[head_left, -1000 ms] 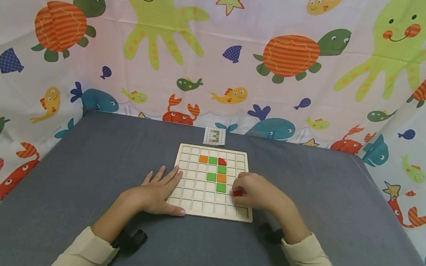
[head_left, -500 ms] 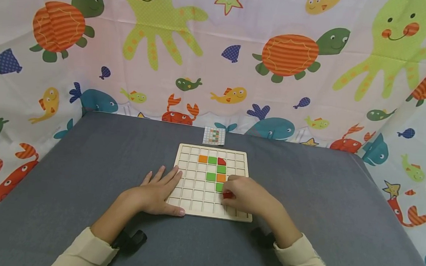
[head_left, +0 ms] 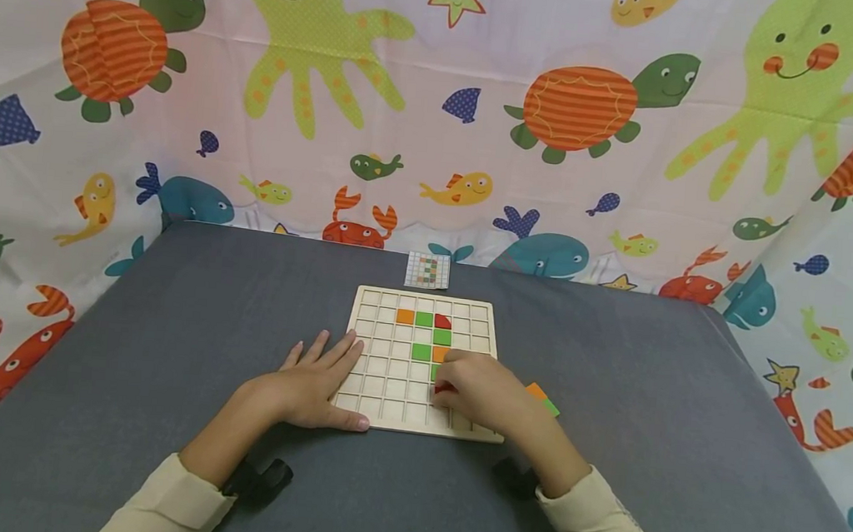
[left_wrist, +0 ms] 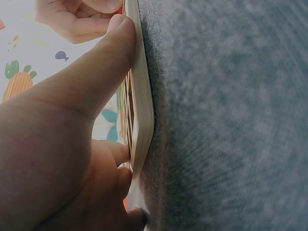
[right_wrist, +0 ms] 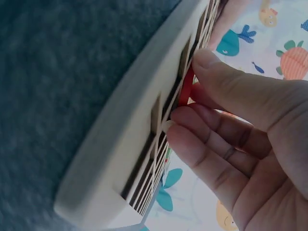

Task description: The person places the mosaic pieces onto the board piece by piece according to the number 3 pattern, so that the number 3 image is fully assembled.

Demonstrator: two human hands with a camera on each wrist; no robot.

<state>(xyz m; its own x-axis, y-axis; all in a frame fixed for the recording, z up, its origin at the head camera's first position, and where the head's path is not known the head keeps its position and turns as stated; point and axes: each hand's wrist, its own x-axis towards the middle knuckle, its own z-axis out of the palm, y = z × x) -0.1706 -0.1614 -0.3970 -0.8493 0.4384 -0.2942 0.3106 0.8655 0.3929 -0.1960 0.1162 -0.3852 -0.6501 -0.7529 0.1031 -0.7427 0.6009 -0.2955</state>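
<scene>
A pale wooden grid board [head_left: 387, 390] lies on the grey cloth. Orange, green and red tiles sit in its cells, among them an orange tile [head_left: 406, 316] and a green tile [head_left: 421, 352]. My left hand [head_left: 309, 388] rests spread on the board's left edge, thumb at the near rim. Over the board's lower right cells, my right hand [head_left: 479, 389] pinches a red tile [right_wrist: 186, 88] between thumb and fingers, at the grid in the right wrist view. From the head, that tile is mostly covered by the fingers.
A small printed grid card [head_left: 428, 271] lies beyond the board. Loose orange and green tiles [head_left: 537, 390] lie right of the board, partly behind the right forearm. A patterned curtain [head_left: 423, 115] hangs behind the grey-covered table [head_left: 641, 400].
My right hand has moved left across the board with the red tile, down to the cells below the green one. Loose tiles at the right have come into view. The left hand stays put.
</scene>
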